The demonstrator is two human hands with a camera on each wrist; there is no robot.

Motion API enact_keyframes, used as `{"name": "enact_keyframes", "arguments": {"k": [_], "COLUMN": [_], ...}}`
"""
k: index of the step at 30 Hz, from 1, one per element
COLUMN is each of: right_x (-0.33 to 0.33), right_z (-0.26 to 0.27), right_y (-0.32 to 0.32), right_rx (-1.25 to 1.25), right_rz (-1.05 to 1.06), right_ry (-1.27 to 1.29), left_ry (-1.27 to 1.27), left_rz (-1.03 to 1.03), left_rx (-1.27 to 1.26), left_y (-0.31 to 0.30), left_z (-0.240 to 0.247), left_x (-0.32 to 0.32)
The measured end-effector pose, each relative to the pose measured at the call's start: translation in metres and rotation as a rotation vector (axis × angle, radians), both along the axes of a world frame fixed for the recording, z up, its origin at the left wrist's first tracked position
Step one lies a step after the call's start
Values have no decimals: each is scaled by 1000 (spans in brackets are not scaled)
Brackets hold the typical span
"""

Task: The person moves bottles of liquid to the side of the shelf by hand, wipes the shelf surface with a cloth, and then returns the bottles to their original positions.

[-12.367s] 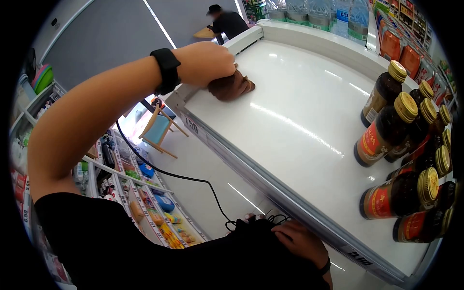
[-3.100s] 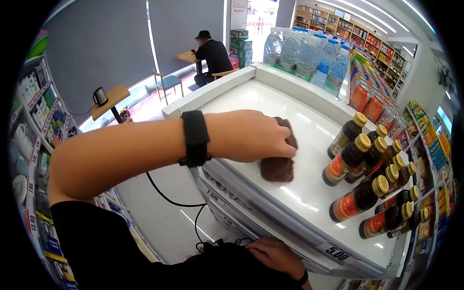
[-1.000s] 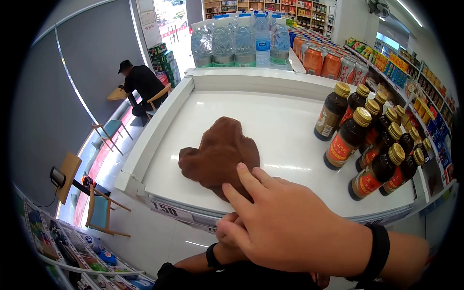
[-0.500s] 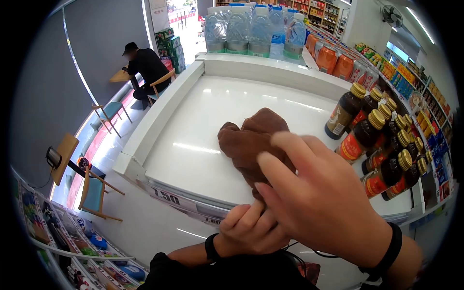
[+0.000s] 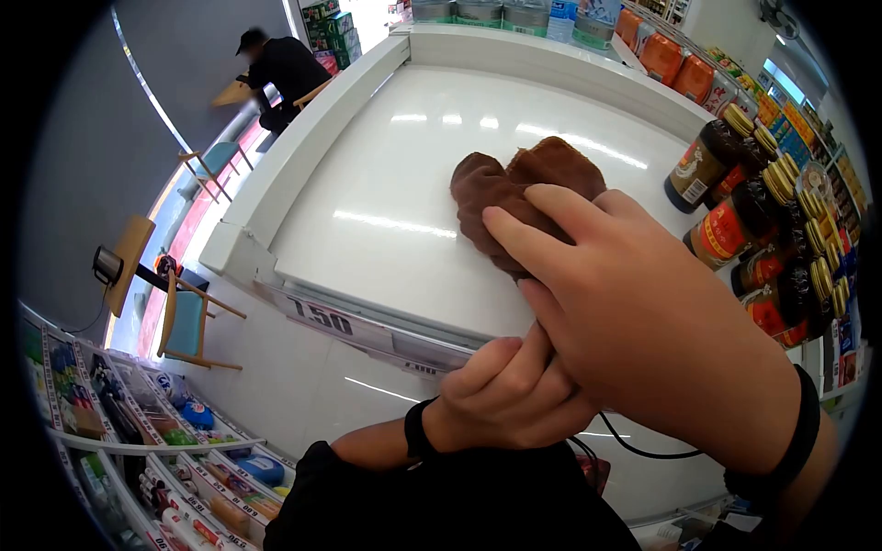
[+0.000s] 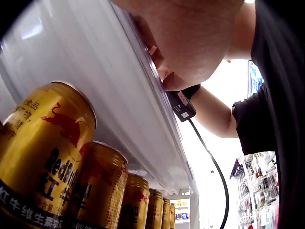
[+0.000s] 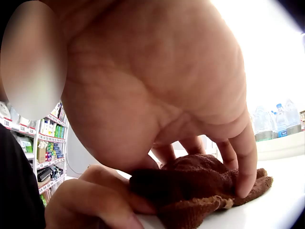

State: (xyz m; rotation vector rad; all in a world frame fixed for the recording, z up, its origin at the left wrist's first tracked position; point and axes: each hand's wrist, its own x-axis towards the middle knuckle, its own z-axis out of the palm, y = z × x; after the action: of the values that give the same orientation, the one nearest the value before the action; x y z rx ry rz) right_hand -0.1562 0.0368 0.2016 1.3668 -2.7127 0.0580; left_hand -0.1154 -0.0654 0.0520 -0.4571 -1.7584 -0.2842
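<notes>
A crumpled brown cloth (image 5: 562, 173) lies on the white shelf top (image 5: 367, 253). In the head view my right hand (image 5: 652, 298) reaches over it, index and middle fingers laid on the fabric. The right wrist view shows those fingers bending down round the bunched cloth (image 7: 202, 174), with the thumb on its near side. My left hand (image 5: 510, 395), fingers curled, sits at the shelf's front edge below my right hand. Its fingers (image 7: 102, 191) reach up beside the cloth; I cannot tell whether they grip its corner. The left wrist view has this hand (image 6: 190, 43) at the shelf edge.
Dark bottles with gold caps (image 5: 721, 230) crowd the shelf's right side. A raised white rim (image 5: 317, 129) bounds it, with water bottles (image 5: 478, 11) behind. Gold drink cans (image 6: 52, 138) line the level beneath. A black cable (image 5: 648, 453) hangs below; a seated person (image 5: 285, 69) is beyond.
Earlier my left hand wiped the shelf with the cloth, while my right hand rested low. Now my right hand is on the cloth, which has shifted right, and my left hand is at the front edge.
</notes>
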Motion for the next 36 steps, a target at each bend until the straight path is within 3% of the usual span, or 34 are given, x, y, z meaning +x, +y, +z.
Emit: {"name": "enact_keyframes", "arguments": {"k": [4, 6, 7, 9, 11, 14, 16, 17, 19, 20, 21, 23, 25, 27, 29, 32, 36], "right_x": [11, 7, 1, -13, -3, 3, 10, 12, 21, 29, 40, 39, 57, 75, 93, 106, 110], "right_z": [10, 16, 9, -8, -6, 6, 30, 27, 17, 10, 23, 11, 10, 0, 9, -12, -41], "right_y": [-17, -10, -7, -7, -10, -25, -43, -40, -23, -13, -15, 28, 25, 48, 66, 87, 113], "right_rx": [57, -35, -29, -193, -54, -190, 14, 12, 55, -52, 132, 42, 101, 157, 43, -63, -354], "right_rz": [-58, 142, 150, 381, 271, 407, 146, 150, 104, 192, -5, 273, 27, -57, 26, -8, -84], "right_ry": [108, -3, -6, 60, 5, 25, -342, -344, -150, 36, -82, 270, 205, 339, 187, 329, 584], "left_ry": [14, 23, 14, 1, -39, -97, -120, -81, -44, -78, -112, -111, -103, -201, -235, -316, -360], "left_rz": [2, 22, 19, 25, -58, -196, -244, -248, -239, -241, -242, -154, -144, -213, -227, -667, -842], "left_rx": [-28, -26, -48, -63, -55, -51, -55, -23, 11, -46, -101, -79, -100, -70, -22, 178, 88], "left_y": [1, 1, 0, -1, -2, 0, 4, 7, 4, -4, -9, -8, -12, -12, -13, -30, -70], "left_z": [-4, -5, -4, -6, -11, -21, -28, -33, -26, -14, -5, -3, 7, 15, 21, 36, 61], "left_x": [-2, -2, -1, 0, 1, 4, 3, 2, 1, 1, 2, 6, 8, 13, 18, 31, 43]}}
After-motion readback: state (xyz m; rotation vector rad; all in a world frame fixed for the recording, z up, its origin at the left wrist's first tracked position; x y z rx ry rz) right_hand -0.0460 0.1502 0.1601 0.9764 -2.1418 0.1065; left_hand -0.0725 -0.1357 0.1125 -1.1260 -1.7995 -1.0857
